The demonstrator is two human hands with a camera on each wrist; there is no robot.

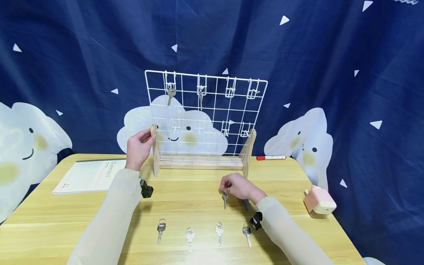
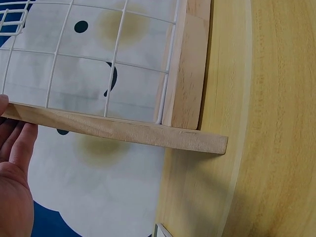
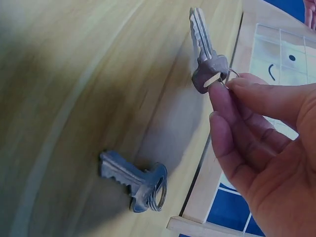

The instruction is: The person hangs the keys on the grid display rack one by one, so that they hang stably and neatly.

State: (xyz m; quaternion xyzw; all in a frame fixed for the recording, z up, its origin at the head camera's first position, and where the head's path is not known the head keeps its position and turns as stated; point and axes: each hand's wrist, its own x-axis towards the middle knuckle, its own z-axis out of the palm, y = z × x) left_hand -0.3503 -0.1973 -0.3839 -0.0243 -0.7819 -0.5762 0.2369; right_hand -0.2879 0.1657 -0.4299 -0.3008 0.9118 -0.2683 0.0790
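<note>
The right hand, grip nearly closed, is pinching a key by its ring over the bench at the rack's five o'clock; the left hand is clasping its post at eight. Loosening fingertips could be dropping the key.

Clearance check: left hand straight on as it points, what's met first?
The pale upright wooden side post, which the left hand pinches. White wire grid probably follows, though depth is unclear.
</note>
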